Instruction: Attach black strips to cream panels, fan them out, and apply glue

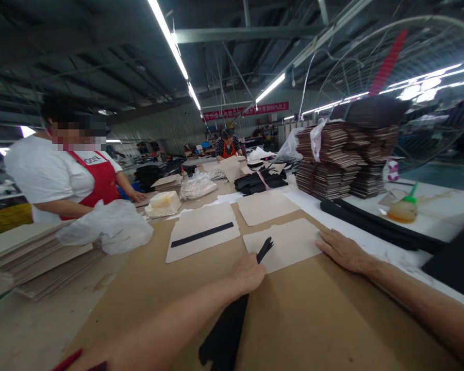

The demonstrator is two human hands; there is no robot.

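Note:
My left hand (249, 274) is closed around a bundle of black strips (229, 330), whose short ends poke out above the fist and whose long part hangs toward me. It rests by the near left corner of a pale cardboard panel (286, 242). On that panel's right edge my right hand (342, 250) lies flat, fingers stretched out. To the left sits another cardboard panel (193, 252) with a single black strip (203, 234) across it. Behind is a third, bare panel (268, 206). All three lie on a brown board (313, 314).
At left stand stacked cardboard sheets (42, 257) under a plastic bag (118, 226). Farther back are a yellowish block (164, 202) and tall bundled stacks (332, 159). A glue bottle (404, 208) and black rolls (382, 224) lie right. Two co-workers are across and left.

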